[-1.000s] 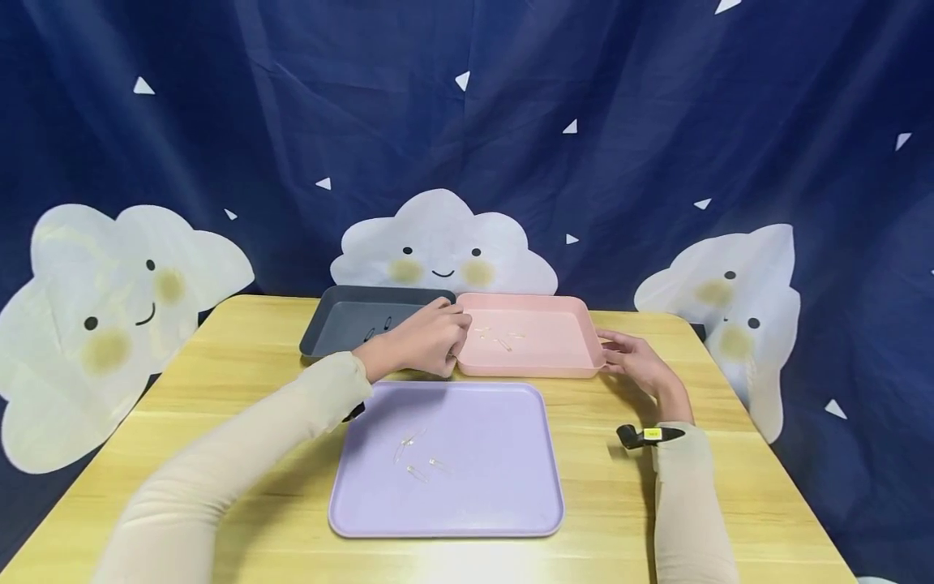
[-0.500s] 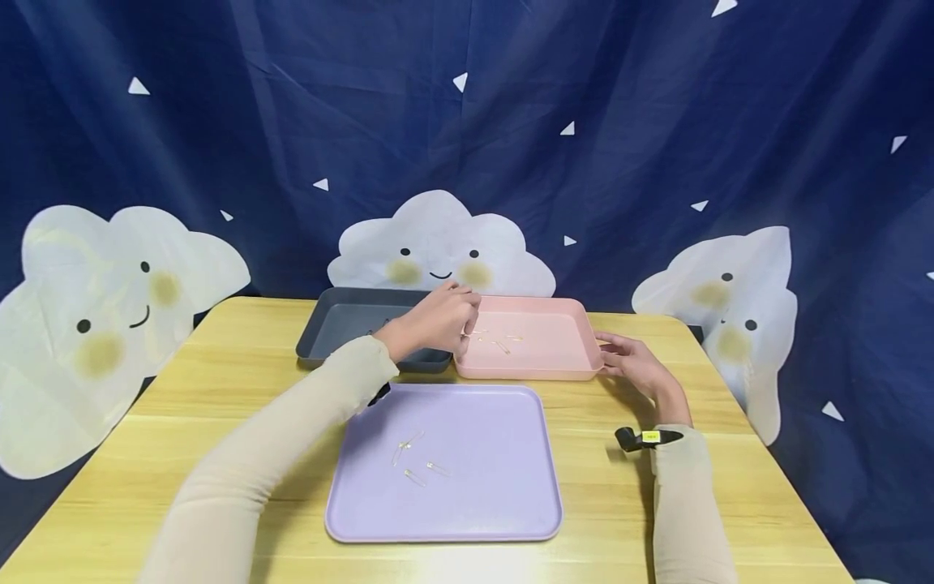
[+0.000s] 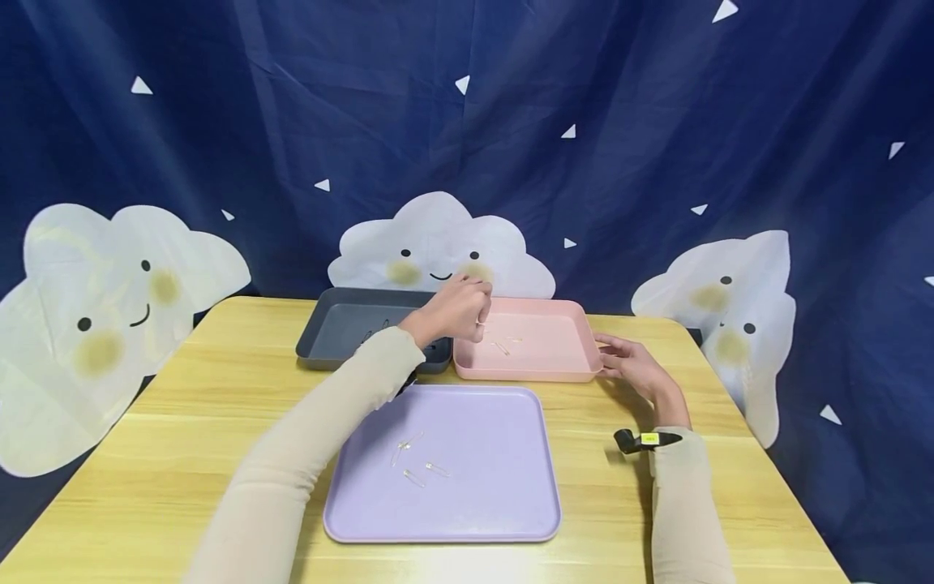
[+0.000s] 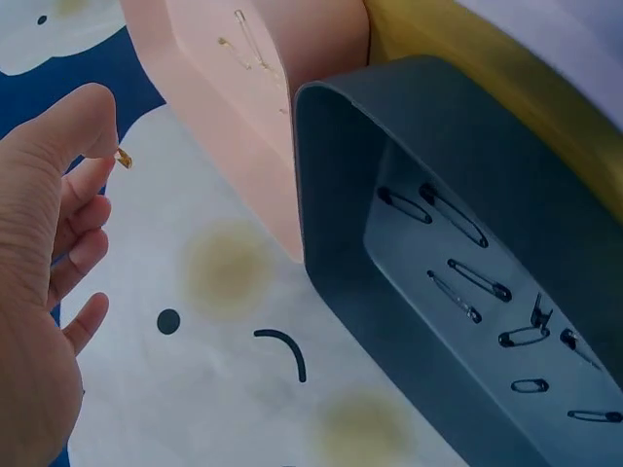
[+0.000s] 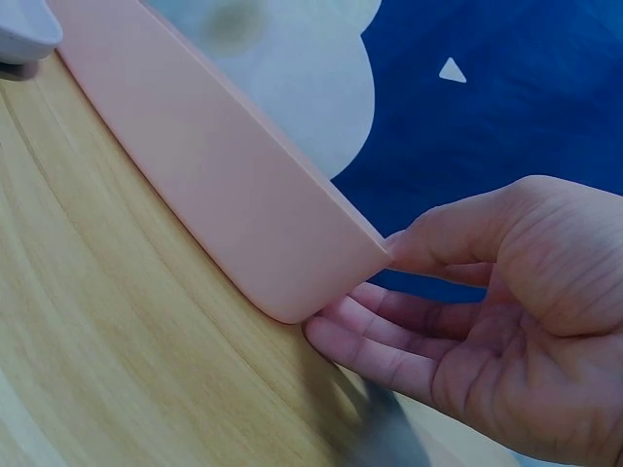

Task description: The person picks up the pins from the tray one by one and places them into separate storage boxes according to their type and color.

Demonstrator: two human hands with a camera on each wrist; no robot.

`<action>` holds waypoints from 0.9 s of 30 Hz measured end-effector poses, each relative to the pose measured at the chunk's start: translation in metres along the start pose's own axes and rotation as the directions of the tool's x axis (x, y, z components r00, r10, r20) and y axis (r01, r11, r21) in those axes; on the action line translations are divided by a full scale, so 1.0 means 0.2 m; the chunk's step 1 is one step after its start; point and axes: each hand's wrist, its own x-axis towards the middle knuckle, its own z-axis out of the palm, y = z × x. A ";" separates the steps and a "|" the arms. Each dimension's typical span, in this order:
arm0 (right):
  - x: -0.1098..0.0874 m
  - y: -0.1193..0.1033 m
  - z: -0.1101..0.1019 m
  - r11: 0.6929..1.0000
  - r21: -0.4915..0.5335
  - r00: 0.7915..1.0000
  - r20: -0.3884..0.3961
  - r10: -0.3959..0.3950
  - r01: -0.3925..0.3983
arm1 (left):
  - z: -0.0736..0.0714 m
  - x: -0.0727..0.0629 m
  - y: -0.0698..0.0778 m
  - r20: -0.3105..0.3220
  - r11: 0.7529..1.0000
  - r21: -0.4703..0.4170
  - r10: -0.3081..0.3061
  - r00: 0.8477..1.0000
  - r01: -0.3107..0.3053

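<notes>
In the left wrist view, my left hand (image 4: 58, 214) pinches a small gold safety pin (image 4: 124, 158) between thumb and index finger; only the pin's end shows. The head view has this hand (image 3: 456, 308) over the left side of the pink tray (image 3: 540, 373). Inside that tray lie several gold safety pins (image 3: 502, 347). My right hand (image 5: 516, 302) holds the pink tray's right end, thumb at the rim and fingers low against the outer wall. Several more gold safety pins (image 3: 413, 478) lie on the lilac tray (image 3: 496, 487) in front.
Left of the pink tray, and close against it, stands a dark grey tray (image 3: 321, 324) with several black safety pins (image 4: 477, 280) inside. All the trays are on a wooden table (image 3: 219, 389). A blue curtain (image 3: 467, 146) with white clouds hangs behind.
My left hand has moved to the right, from the border between the grey and pink trays to over the pink tray's left part. The right hand stays at the pink tray's end.
</notes>
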 end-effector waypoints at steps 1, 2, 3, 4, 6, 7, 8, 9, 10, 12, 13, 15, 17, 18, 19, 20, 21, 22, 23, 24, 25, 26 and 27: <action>0.00 0.00 0.00 1.000 0.002 1.000 0.002 -0.005 0.005 | 0.01 0.01 0.00 0.005 1.000 -0.001 -0.003 1.000 0.003; 0.00 0.00 0.00 1.000 0.004 1.000 0.003 -0.009 0.009 | 0.02 0.02 0.00 0.010 1.000 0.001 -0.004 1.000 0.004; 0.00 0.01 0.00 1.000 0.007 1.000 0.003 -0.011 0.011 | 0.03 0.02 0.00 0.017 1.000 0.006 -0.004 1.000 0.004; 0.00 0.01 0.00 1.000 0.007 1.000 0.003 -0.013 0.013 | 0.03 0.03 0.01 0.025 1.000 0.008 -0.006 1.000 0.006; 0.00 0.01 0.00 1.000 0.005 1.000 0.003 -0.013 0.013 | 0.05 0.04 0.01 0.043 1.000 0.015 -0.009 0.999 0.009; 0.00 0.01 0.00 1.000 0.005 1.000 0.002 -0.011 0.011 | 0.06 0.04 0.01 0.054 1.000 0.019 -0.012 0.998 0.011; 0.00 0.01 0.00 1.000 0.004 1.000 0.002 -0.009 0.009 | 0.07 0.05 0.01 0.062 1.000 0.027 -0.013 0.998 0.011; 0.00 0.01 0.00 1.000 0.005 1.000 0.001 -0.006 0.006 | 0.07 0.05 0.01 0.070 0.999 0.033 -0.015 0.997 0.013; 0.00 0.01 0.00 1.000 0.005 1.000 0.000 -0.004 0.004 | 0.08 0.05 0.01 0.076 0.999 0.037 -0.018 0.997 0.015; 0.00 0.01 0.00 1.000 0.002 1.000 0.000 -0.002 0.002 | 0.10 0.06 0.01 0.082 0.999 0.048 -0.020 0.996 0.016; 0.00 0.00 0.00 1.000 0.000 1.000 -0.001 -0.002 0.002 | 0.10 0.06 0.01 0.083 0.998 0.053 -0.020 0.996 0.015; 0.00 0.00 0.00 1.000 -0.003 1.000 0.000 -0.002 0.002 | 0.12 0.06 0.01 0.084 0.998 0.063 -0.022 0.996 0.016; 0.00 0.00 0.00 1.000 -0.006 1.000 0.000 -0.002 0.002 | 0.13 0.06 0.01 0.085 0.997 0.073 -0.023 0.996 0.017; 0.00 0.00 0.00 1.000 -0.006 1.000 0.000 -0.001 0.001 | 0.14 0.06 0.00 0.088 0.997 0.077 -0.025 0.996 0.018; 0.00 0.00 0.00 1.000 -0.006 1.000 0.000 0.000 0.000 | 0.15 0.06 0.00 0.090 0.997 0.081 -0.025 0.996 0.018; 0.00 0.00 0.00 1.000 -0.005 1.000 0.001 0.000 0.000 | 0.15 0.06 0.01 0.094 0.996 0.084 -0.028 0.995 0.020; 0.00 0.00 0.00 1.000 -0.007 1.000 0.002 -0.001 0.001 | 0.16 0.06 0.01 0.099 0.996 0.089 -0.030 0.995 0.021; 0.00 0.00 0.00 1.000 -0.007 1.000 0.002 -0.001 0.001 | 0.16 0.06 0.01 0.103 0.995 0.093 -0.032 0.994 0.022; 0.01 0.00 0.00 1.000 -0.005 1.000 0.000 0.000 0.000 | 0.17 0.05 0.01 0.107 0.995 0.095 -0.033 0.994 0.023; 0.01 0.00 0.00 1.000 -0.005 1.000 -0.004 0.001 -0.001 | 0.17 0.05 0.01 0.110 0.995 0.095 -0.034 0.993 0.024; 0.01 0.00 0.00 1.000 -0.007 1.000 -0.002 -0.002 0.002 | 0.17 0.05 0.01 0.112 0.995 0.095 -0.036 0.993 0.025; 0.01 0.00 0.00 1.000 -0.008 1.000 -0.001 -0.004 0.004 | 0.18 0.05 0.02 0.114 0.995 0.097 -0.037 0.993 0.026; 0.00 0.01 0.00 1.000 -0.006 1.000 -0.001 -0.004 0.004 | 0.18 0.05 0.02 0.113 0.995 0.101 -0.036 0.993 0.025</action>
